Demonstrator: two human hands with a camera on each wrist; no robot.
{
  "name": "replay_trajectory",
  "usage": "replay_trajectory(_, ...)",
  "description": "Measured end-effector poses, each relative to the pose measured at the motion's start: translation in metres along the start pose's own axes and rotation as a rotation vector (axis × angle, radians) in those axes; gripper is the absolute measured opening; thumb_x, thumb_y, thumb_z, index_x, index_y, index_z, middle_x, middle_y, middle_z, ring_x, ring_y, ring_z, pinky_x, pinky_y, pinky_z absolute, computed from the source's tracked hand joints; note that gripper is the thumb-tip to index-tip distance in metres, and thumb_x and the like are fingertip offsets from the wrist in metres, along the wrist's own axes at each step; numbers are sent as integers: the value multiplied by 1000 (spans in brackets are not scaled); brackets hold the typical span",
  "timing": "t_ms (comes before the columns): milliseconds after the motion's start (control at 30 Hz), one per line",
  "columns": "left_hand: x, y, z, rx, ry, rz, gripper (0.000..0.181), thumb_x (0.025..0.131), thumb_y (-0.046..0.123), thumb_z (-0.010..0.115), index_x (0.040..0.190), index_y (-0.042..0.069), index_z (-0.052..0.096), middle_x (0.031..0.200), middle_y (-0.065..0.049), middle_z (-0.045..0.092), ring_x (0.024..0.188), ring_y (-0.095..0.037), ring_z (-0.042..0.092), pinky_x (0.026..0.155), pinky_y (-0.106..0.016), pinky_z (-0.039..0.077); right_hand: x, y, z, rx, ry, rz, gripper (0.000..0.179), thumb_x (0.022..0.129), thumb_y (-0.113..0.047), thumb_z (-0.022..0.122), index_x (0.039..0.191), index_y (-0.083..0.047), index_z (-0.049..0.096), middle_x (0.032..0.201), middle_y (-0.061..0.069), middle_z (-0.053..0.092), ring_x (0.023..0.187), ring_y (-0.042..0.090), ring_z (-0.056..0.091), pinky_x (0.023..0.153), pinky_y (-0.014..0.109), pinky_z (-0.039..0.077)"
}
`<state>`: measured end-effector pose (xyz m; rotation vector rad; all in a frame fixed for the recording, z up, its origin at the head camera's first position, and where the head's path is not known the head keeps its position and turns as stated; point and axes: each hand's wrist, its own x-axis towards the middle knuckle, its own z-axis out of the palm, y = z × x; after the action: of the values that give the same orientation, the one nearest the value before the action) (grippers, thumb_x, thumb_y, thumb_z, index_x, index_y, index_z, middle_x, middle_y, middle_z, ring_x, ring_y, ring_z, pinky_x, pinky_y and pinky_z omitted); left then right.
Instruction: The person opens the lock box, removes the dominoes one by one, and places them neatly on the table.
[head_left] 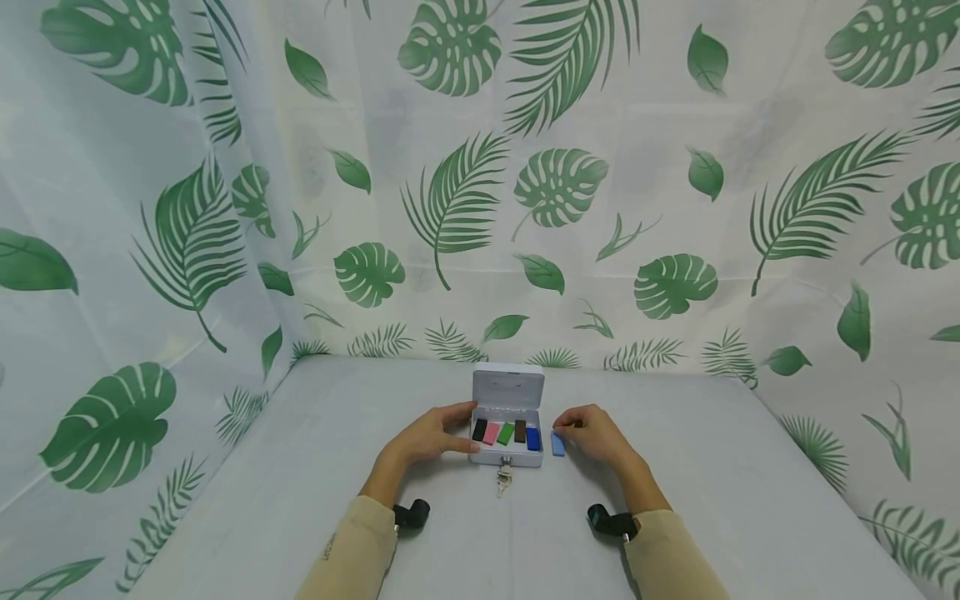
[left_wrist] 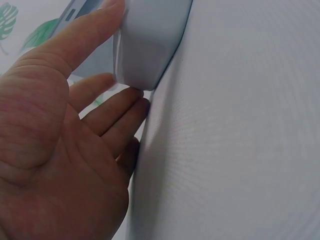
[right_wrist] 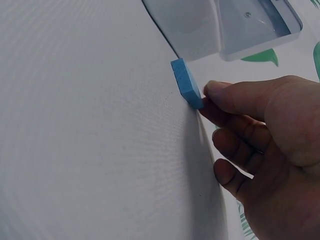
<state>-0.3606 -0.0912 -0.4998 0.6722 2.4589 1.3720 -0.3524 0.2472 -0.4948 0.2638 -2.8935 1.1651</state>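
A small white cash box [head_left: 487, 457] stands on the table with its lid [head_left: 508, 388] raised. Inside it lie several small flat blocks, among them a pink block [head_left: 491, 433], a green block [head_left: 506, 433] and a dark blue block [head_left: 532, 439]. My left hand [head_left: 427, 433] rests against the box's left side, thumb at the front rim, index finger near the back corner. Right of the box lies a light blue block [right_wrist: 186, 85]. The thumb and index fingertips of my right hand [head_left: 597, 433] are right at its end, the other fingers loosely bent.
Keys [head_left: 504, 477] hang from the lock at the box's front. A white cloth [head_left: 465, 533] covers the table, and a leaf-print curtain [head_left: 465, 317] stands behind it and along the sides. Both wrists wear black cameras.
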Motion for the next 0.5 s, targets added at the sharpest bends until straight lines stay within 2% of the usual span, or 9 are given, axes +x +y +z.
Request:
replay_trajectory(233, 0, -1, 0, -2, 0, 2, 91, 82, 43, 88, 159, 23, 45, 161, 0, 49, 153, -23, 40, 128, -54, 26, 1, -2, -3, -1, 17, 8, 11, 98, -9, 70, 99, -11, 80, 99, 2, 74, 89, 19, 59, 80, 33, 50)
replay_trajectory(500, 2, -3, 1, -9, 5, -7, 91, 81, 44, 89, 159, 24, 46, 161, 1, 50, 153, -23, 41, 128, -54, 27, 1, -13, -7, -1, 58, -66, 13, 98, -7, 70, 107, -5, 80, 103, 7, 76, 84, 20, 56, 70, 30, 48)
